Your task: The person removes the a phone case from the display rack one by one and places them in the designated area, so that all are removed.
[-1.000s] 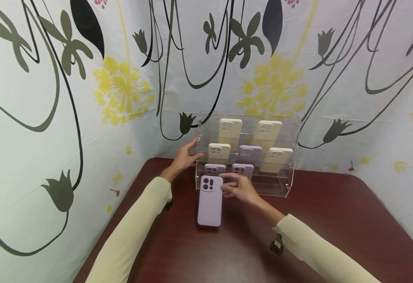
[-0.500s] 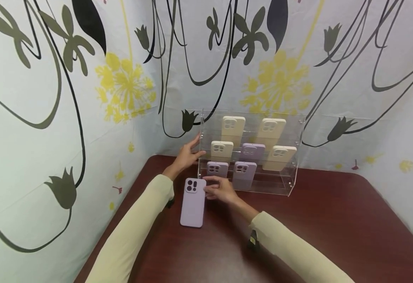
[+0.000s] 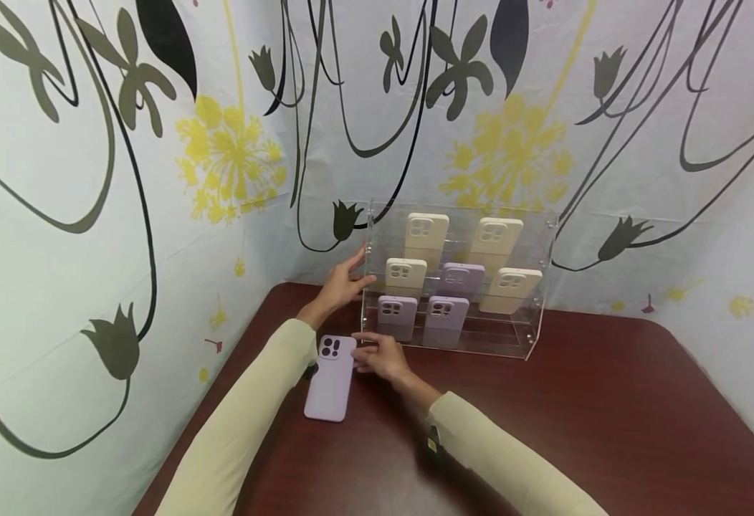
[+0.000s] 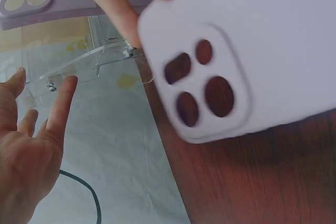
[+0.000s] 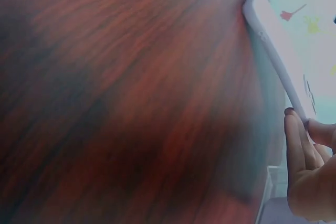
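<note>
In the head view my right hand (image 3: pixel 383 356) pinches a lilac phone case (image 3: pixel 330 387) by its upper right edge. The case hangs tilted over the table, its camera cutouts toward the top, close beside my left forearm. In the right wrist view the thumb and fingers grip one end of the case (image 5: pixel 275 56), seen edge-on. My left hand (image 3: pixel 341 287) rests at the left side of a clear acrylic display rack (image 3: pixel 487 338), fingers extended, thumb near the front edge. The left wrist view has the lilac case large in front, its camera holes showing the table through them.
The rack carries three tiers of cases: two cream cases (image 3: pixel 426 233) on top, cream ones around a purple case (image 3: pixel 462 279) in the middle, and two lilac cases (image 3: pixel 446 319) below. It stands on a dark red table (image 3: pixel 609 401), against a flower-patterned wall cloth (image 3: pixel 364 179).
My right hand has drawn the lilac case leftward and slightly nearer, away from the rack front, uncovering the lower lilac cases. The left hand stays at the rack's side.
</note>
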{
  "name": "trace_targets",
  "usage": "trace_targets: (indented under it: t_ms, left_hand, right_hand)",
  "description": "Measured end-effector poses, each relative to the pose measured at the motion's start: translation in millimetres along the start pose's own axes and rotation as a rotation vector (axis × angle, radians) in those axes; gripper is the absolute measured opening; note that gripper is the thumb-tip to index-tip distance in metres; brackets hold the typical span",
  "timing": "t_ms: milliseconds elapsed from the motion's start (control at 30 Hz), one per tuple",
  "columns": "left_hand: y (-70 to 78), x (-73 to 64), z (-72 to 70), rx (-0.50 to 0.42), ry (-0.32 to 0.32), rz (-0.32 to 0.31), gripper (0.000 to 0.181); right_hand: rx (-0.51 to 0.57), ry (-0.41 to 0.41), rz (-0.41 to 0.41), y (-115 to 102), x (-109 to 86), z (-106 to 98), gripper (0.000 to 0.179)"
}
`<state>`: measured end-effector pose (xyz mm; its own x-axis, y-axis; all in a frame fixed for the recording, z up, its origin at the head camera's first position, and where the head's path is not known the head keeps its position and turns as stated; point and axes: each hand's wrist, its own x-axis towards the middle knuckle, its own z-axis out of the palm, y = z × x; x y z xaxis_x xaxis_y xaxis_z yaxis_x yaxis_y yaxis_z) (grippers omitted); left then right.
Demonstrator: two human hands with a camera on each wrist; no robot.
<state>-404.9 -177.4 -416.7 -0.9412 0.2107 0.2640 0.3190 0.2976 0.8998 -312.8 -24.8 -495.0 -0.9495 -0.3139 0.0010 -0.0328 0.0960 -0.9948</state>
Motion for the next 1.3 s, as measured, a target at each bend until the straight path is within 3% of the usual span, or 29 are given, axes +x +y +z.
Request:
trace_targets:
  t_ms: [300,500,967,1133,1300]
  left_hand:
    - [-0.1,0.3,-0.1,0.012,0.003,0.007,0.081]
    - [-1.9,-0.8,0.4,0.001,0.004,0.017,0.081]
    - [-0.3,0.9,0.5,-0.011,-0.003,0.003,0.080]
    - [0.9,1.0,-0.1,-0.003,-0.003,0.001,0.080]
    - [0.1,-0.1,0.4,0.000,-0.007,-0.013,0.080]
  right_hand:
    - [-0.014,0.053,0.013,9,-1.1,18,0.036]
    - [-0.039,0.071,-0.020,15,-3.0,25,0.033]
    - [-0.078,0.048,-0.055,18,0.8,19,0.033]
    - [-0.129,0.044,-0.111,16,0.5,16,0.029]
    - [-0.248,0.059,-0.147,13,-4.5,16,0.027]
